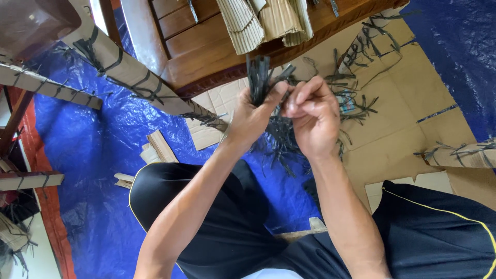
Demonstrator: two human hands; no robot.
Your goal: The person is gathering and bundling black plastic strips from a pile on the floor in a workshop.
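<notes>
Black plastic strips (258, 77) stick up in a bunch from the left hand (253, 116), fingers shut tight round them. Right hand (312, 116) sits just beside it, fingers curled, pinching strip ends. Under both hands: blue tarp (98, 150) & cardboard (398, 103); wood table (206, 46) just past them.

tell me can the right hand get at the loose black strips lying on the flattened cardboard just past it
Probably yes. The right hand pinches strips at the bundle of black strips held by the left hand; the loose black strips lie uncovered on the flattened cardboard beside it.
</notes>
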